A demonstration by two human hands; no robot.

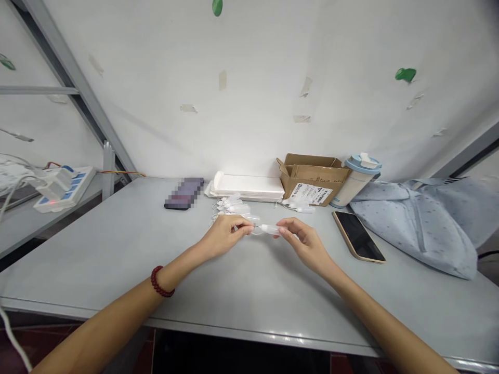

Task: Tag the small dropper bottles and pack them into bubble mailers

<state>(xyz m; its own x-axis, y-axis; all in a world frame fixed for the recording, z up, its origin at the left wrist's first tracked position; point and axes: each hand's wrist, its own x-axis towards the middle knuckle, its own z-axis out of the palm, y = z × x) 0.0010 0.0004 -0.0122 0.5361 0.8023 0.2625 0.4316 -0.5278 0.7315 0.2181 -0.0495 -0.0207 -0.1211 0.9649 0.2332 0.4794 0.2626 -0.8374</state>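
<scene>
Above the grey table, a small translucent white squeeze bottle (268, 229) is held sideways between my two hands. My right hand (302, 240) pinches the bottle's body between thumb and fingers. At its other end, my left hand (228, 234) has its fingertips closed on the thin, dark, needle-like tip (255, 227); the fingers hide the end of it. Just behind my left hand lies a pile of similar small bottles (237, 208), partly covered by the hand. Several more such bottles (303, 206) lie in front of the cardboard box.
A stack of white flat boxes (249, 186) and an open cardboard box (315, 174) stand against the wall. Right of them are a lidded cup (353, 184), a phone (358, 236) and a pale blue bag (417, 223). Another phone (184, 194) lies left; a power strip (66, 189) sits beyond.
</scene>
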